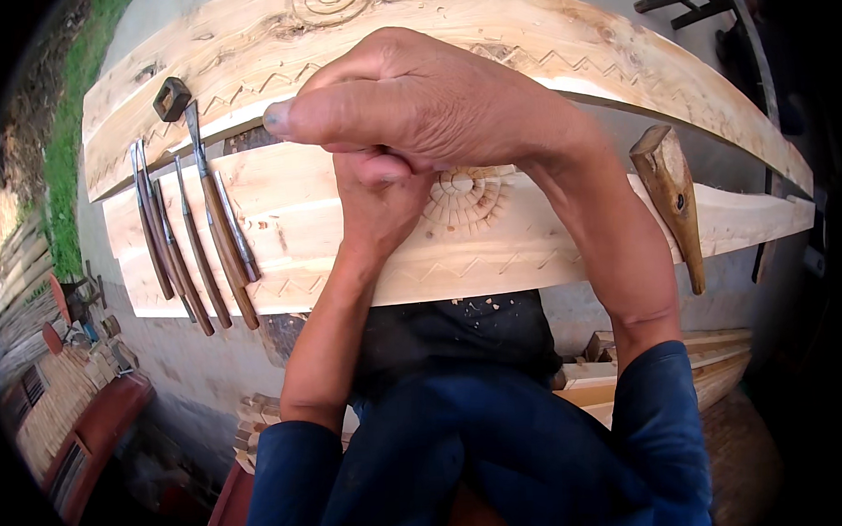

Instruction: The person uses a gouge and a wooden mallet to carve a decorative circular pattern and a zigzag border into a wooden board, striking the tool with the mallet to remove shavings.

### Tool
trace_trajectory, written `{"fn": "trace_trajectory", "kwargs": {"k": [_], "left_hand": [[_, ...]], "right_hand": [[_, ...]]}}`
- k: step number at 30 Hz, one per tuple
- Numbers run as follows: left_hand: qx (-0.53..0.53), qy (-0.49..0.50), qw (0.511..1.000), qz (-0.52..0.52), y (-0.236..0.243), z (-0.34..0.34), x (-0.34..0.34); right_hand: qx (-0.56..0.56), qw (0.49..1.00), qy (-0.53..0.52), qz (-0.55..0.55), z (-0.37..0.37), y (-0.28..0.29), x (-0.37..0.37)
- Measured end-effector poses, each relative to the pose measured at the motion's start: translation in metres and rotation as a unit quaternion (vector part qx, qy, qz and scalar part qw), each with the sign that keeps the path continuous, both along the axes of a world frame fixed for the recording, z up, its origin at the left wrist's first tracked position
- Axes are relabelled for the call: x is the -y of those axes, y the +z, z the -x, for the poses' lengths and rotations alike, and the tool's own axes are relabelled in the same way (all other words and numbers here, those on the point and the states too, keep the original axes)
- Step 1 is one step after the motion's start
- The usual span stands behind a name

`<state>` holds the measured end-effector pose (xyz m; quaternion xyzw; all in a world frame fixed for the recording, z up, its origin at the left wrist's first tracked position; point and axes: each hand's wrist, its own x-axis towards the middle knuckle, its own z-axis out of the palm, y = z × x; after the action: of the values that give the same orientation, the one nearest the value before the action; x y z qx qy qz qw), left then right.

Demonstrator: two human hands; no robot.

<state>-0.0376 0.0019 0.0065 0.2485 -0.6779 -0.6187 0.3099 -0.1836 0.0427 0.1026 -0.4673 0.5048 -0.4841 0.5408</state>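
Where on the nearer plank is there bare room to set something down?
The nearer plank is free between the chisels and the left hand, and toward its narrow right end, past the wooden tool. Crowded: the left end, under the chisels.

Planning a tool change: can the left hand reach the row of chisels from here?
Probably yes: the chisels lie to the left, with only open board between them and the left hand.

On near board (pixel 299 212), chisels (pixel 195 238) block left, wooden tool (pixel 671 194) right; open gap between chisels and left forearm (pixel 327 331).
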Motion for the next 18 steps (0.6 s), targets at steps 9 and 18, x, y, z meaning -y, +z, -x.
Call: {"fn": "trace_trajectory", "kwargs": {"k": [9,18], "left_hand": [[-0.063,-0.112,0.944,0.304,-0.001,-0.015,-0.013],[-0.073,-0.159,0.892,0.417,0.001,-0.023,-0.057]], "right_hand": [[-0.095,0.982,-0.141,0.080,-0.010,0.024,-0.066],[-0.175,0.853,-0.387,0.303,-0.049,-0.031,-0.187]]}}
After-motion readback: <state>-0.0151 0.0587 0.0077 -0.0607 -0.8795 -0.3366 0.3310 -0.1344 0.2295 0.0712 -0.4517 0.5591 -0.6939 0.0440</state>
